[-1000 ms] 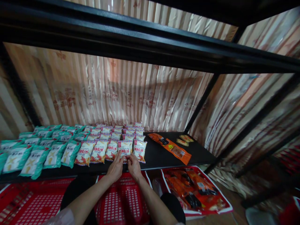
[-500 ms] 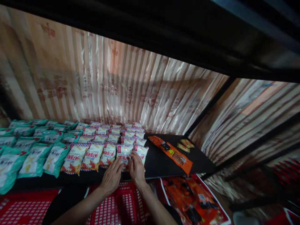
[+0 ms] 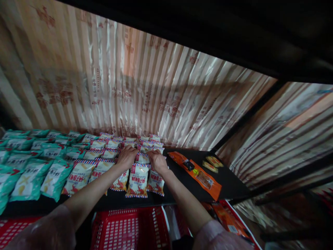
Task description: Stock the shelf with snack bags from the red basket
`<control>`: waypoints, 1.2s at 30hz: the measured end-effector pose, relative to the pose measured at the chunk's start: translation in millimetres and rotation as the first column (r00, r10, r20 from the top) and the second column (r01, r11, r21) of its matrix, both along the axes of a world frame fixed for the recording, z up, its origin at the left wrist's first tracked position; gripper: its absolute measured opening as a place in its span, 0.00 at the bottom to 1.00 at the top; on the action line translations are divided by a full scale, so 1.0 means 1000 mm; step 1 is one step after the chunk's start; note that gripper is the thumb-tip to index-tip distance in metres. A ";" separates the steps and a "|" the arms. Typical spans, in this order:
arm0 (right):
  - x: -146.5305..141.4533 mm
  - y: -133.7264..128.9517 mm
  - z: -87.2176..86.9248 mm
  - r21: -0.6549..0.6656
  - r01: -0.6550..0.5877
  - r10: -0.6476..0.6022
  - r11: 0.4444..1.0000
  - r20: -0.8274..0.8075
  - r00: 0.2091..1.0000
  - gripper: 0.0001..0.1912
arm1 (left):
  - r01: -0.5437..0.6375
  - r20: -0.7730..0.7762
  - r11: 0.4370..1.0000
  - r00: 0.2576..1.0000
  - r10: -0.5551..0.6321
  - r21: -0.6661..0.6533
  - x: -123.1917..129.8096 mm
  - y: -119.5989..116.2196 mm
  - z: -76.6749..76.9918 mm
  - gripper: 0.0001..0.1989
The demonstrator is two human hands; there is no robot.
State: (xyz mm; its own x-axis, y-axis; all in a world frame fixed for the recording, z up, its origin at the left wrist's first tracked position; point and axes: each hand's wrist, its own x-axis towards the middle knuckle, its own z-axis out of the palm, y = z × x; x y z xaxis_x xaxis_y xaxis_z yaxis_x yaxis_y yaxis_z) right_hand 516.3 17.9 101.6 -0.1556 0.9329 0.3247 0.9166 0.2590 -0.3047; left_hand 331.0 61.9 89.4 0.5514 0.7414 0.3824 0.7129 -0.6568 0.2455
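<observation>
Rows of white snack bags (image 3: 137,180) with red lettering and striped edges stand tilted on a black shelf (image 3: 182,189). My left hand (image 3: 127,157) reaches over the front row and rests on the bags behind it, fingers extended to the right. Opposite it, my right hand (image 3: 158,161) touches the bags at the row's right end, its fingers pointing left and not closed round anything. A second-row bag (image 3: 142,158) lies between the fingertips of both hands. Parts of the fingers are hard to see in the dim light.
Teal snack bags (image 3: 31,178) fill the shelf's left side. To the right lie a long orange packet (image 3: 205,178) and small yellow packs (image 3: 210,166). Red baskets (image 3: 104,222) stand below the front edge. A dark upper shelf (image 3: 208,31) hangs overhead, with striped sheeting (image 3: 156,86) behind.
Both hands have moved farther back, from the front-row bags onto the second row. The front bags at the right end are now uncovered. The view has shifted slightly.
</observation>
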 end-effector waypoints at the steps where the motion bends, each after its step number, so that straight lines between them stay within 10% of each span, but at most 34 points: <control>1: 0.001 0.003 0.001 -0.019 -0.009 0.009 1.000 0.022 1.000 0.16 | 0.051 -0.029 0.999 0.998 -0.051 -0.007 -0.001 0.006 0.002 0.16; 11: -0.004 0.016 0.015 -0.217 0.036 0.043 0.976 0.349 0.936 0.13 | 0.220 -0.167 0.972 0.959 -0.230 -0.080 0.003 0.028 0.014 0.12; 36: -0.032 0.025 -0.003 -0.118 0.136 -0.087 0.984 0.351 0.932 0.13 | 0.181 -0.024 0.975 0.982 -0.186 -0.125 -0.009 0.046 0.000 0.06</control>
State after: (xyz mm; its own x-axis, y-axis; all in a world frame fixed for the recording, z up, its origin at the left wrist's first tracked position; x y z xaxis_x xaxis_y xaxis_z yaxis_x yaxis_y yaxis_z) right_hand 484.3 43.0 98.8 -0.1270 0.9824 0.1372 0.9919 0.1270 0.0084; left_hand 321.5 107.9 89.8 0.6941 0.6662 0.2728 0.5928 -0.7439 0.3084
